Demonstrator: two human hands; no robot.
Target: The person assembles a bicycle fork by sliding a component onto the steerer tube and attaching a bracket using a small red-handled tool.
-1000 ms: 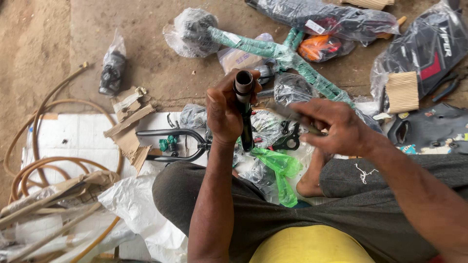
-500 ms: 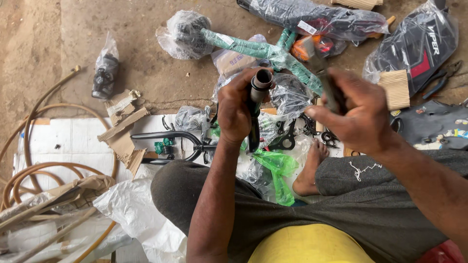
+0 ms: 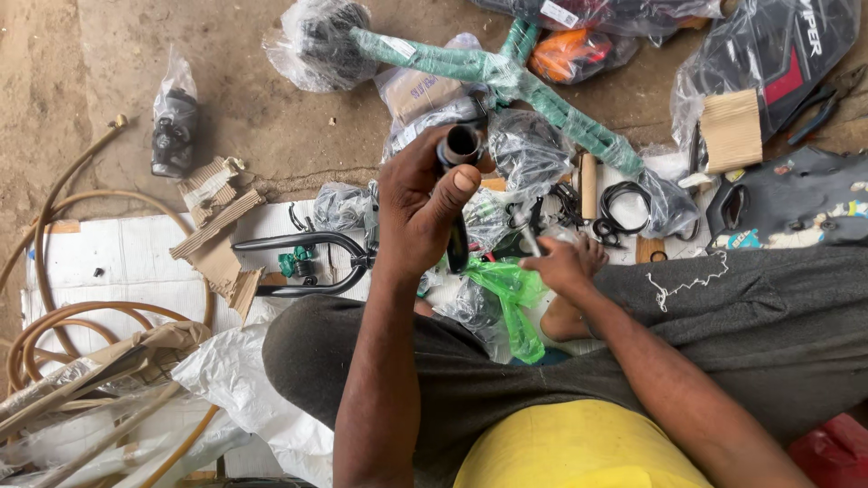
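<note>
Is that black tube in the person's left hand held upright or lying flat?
Upright, roughly. The left hand grips the black tube around its middle, its open round end facing up toward the camera and its lower end pointing down at the green plastic bag.

Bare dirt floor [image 3: 271, 117] in flat, even daylight.

Soft even daylight, faint shadows, plastic glare, sharp focus throughout.
</note>
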